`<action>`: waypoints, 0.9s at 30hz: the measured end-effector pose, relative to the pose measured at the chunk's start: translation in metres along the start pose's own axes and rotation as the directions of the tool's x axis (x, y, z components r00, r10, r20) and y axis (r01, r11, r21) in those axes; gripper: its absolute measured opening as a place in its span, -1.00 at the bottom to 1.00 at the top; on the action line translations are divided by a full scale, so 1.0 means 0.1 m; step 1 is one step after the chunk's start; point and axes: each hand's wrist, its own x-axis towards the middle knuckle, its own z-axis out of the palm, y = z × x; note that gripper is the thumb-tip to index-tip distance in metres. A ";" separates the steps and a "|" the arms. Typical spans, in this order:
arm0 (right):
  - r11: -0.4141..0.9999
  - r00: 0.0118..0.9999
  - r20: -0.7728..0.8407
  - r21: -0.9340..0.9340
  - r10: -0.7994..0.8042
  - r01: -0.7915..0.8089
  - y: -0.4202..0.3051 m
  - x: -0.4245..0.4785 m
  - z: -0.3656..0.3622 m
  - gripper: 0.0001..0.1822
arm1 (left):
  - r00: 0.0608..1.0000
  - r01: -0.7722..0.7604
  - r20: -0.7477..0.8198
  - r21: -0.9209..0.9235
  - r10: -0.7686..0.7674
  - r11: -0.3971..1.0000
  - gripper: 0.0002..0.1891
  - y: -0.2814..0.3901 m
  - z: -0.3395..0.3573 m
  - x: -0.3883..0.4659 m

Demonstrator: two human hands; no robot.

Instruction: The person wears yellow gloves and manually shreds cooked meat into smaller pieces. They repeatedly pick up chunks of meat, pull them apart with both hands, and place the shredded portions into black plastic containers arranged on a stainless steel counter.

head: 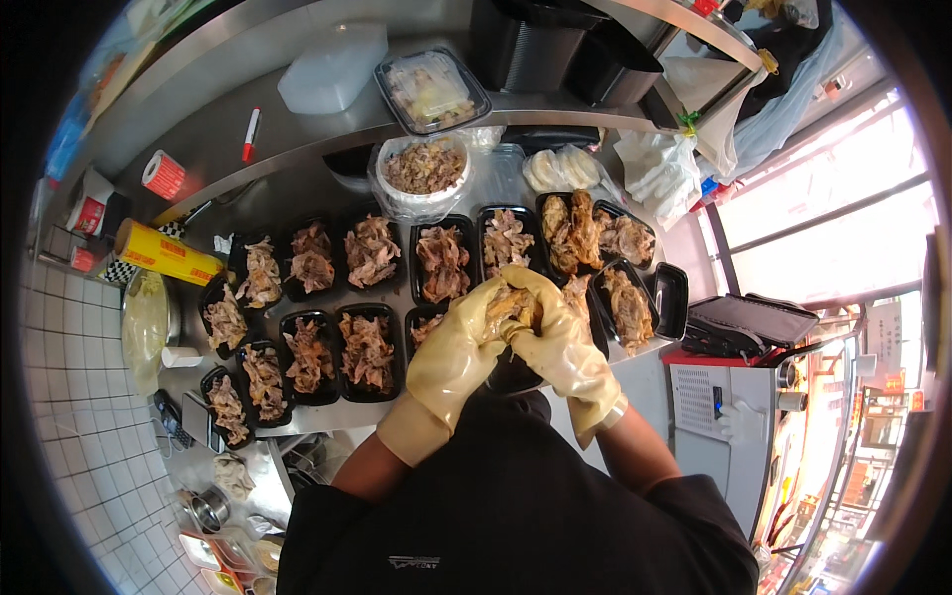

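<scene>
Both hands wear long cream rubber gloves and meet in front of my chest. Between them is a piece of cooked meat [510, 306], possibly poultry, mostly covered by the fingers. My left hand [455, 342] grips it from the left, and my right hand [559, 338] closes on it from the other side. Below the hands, part of a black plastic tray [513, 381] shows; its contents are largely hidden. Close behind stand black trays of torn meat [442, 260] and pulled meat [507, 242]. To the right, a tray holds a long browned piece [628, 309].
More filled trays [368, 353] cover the steel counter to the left. A white tub of meat bits [424, 167] stands behind. On the shelf sit a lidded container [435, 89] and a red-capped marker [251, 134]. A yellow film roll [167, 251] lies left; an unfilled tray [671, 297] tilts right.
</scene>
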 end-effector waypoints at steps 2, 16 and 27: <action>0.989 0.995 0.008 0.101 0.103 -0.104 -0.05 0.00 -0.04 -0.21 | 1.000 0.014 0.028 -0.022 -0.013 1.000 -0.15 0.02 0.00 0.04; 0.862 0.940 -0.028 0.408 0.340 -0.300 0.08 0.03 -0.06 -0.35 | 0.991 0.074 0.095 0.180 -0.092 0.981 -0.32 0.29 -0.11 0.13; 0.942 0.962 -0.005 0.202 0.274 -0.268 0.23 0.00 -0.05 -0.42 | 0.913 0.409 0.204 -0.457 -0.354 0.790 -0.33 0.00 -0.23 0.08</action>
